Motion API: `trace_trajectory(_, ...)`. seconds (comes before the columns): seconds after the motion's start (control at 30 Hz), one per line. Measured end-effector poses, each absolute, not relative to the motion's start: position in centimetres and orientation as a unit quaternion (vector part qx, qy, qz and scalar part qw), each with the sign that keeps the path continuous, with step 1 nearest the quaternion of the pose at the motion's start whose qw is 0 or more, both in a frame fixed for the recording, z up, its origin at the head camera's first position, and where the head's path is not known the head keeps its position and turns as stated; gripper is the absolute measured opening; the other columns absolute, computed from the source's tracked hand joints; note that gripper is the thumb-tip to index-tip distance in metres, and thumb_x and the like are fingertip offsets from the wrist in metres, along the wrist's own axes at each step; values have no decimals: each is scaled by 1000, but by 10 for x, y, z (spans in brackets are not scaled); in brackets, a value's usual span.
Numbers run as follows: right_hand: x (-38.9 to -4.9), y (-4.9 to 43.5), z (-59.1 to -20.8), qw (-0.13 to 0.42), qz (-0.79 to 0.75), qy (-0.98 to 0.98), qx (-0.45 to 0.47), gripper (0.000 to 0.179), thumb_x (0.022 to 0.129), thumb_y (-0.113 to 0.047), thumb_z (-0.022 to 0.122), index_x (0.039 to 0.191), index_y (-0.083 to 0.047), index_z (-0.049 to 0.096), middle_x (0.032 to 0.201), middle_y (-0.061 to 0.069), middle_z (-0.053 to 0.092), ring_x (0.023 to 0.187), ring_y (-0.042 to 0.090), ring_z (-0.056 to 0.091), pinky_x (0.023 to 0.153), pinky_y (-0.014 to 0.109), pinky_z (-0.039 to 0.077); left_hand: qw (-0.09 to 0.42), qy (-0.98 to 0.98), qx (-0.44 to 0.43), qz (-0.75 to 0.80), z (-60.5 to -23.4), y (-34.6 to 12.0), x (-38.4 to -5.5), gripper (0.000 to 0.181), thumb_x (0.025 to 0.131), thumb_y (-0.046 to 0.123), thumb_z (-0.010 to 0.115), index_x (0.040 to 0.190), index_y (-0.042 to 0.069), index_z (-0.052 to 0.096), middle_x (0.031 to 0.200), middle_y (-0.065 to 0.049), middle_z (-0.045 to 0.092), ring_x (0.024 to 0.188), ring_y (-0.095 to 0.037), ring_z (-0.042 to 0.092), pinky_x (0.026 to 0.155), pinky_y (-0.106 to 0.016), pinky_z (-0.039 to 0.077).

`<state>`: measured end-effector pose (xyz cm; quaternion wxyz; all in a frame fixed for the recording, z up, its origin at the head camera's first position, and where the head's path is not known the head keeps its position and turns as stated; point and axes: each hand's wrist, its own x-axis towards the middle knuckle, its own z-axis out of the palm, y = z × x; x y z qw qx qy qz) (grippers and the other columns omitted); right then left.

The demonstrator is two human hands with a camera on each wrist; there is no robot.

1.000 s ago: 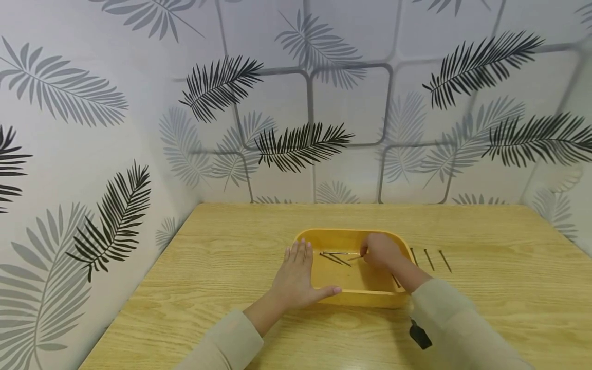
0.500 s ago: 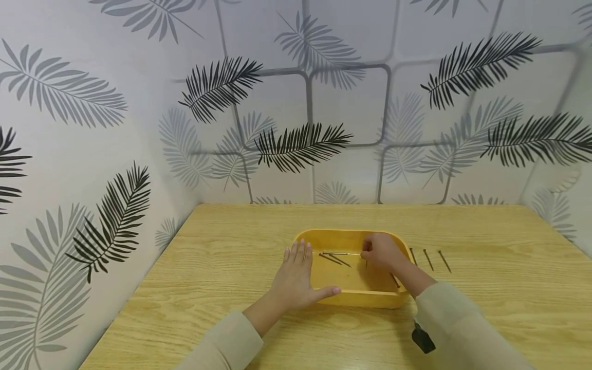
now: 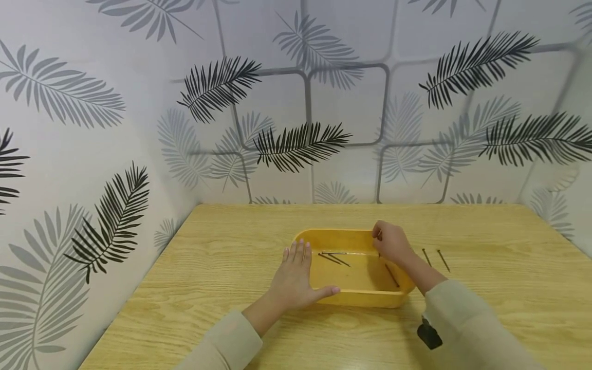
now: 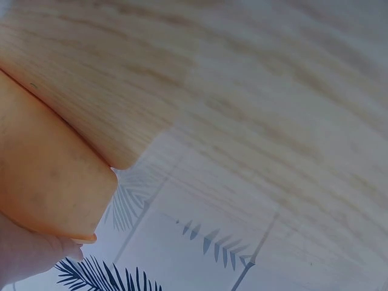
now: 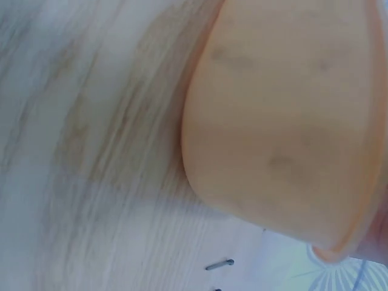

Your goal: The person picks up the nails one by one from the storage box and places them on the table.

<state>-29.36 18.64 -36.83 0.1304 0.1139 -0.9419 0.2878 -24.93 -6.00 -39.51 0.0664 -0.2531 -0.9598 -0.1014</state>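
Observation:
A yellow plastic tray [image 3: 353, 299] sits on the table. My left hand [image 3: 293, 281] lies along its left end with straight fingers, the thumb stretched over the front rim; the left wrist view shows the tray's outer wall [image 4: 54, 163] beside it. Over the back right of the tray, my right hand [image 3: 393, 244] has curled fingers pinching a nail [image 3: 380, 255], mostly hidden by the hand. Three nails [image 3: 334, 258] lie together in the tray's left part. Another nail [image 3: 392, 276] leans near the right end, below the right wrist.
Two nails [image 3: 443, 260] lie side by side on the table [image 3: 499, 288], right of the tray; one nail [image 5: 219, 265] also shows in the right wrist view. A dark tag-like piece [image 3: 429, 334] hangs under the right sleeve. A leaf-patterned wall [image 3: 342, 113] stands behind the table.
My right hand has risen from inside the tray and shifted right to its back right rim with the nail. Its arm now covers the nearest table nail. My left hand has stayed put.

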Motion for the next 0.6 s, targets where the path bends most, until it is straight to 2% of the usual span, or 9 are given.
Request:
trace_trajectory(0.17,-293,193,-362,127,303,-940,92,6,82,9,53,87,9,52,73,18,56,57,19,52,53,29,45,68,-959,-256,-101,-394,-60,-249,108,79,76,41,145,-6,18,152,-26,15,142,-39,11,116,-49,15)
trace_trajectory(0.47,-294,206,-358,154,311,-934,83,6,83,7,55,87,10,52,75,22,58,51,16,52,50,27,45,58,-960,-253,-103,-394,-60,-249,106,80,74,43,146,-4,17,153,-25,13,143,-38,10,116,-49,13)
trace_trajectory(0.6,-295,211,-356,159,311,-934,71,7,84,6,56,89,10,52,76,23,59,54,18,53,52,28,45,58,-960,-254,-105,-394,-60,-250,105,80,74,44,146,-4,17,153,-25,13,143,-38,10,116,-49,13)
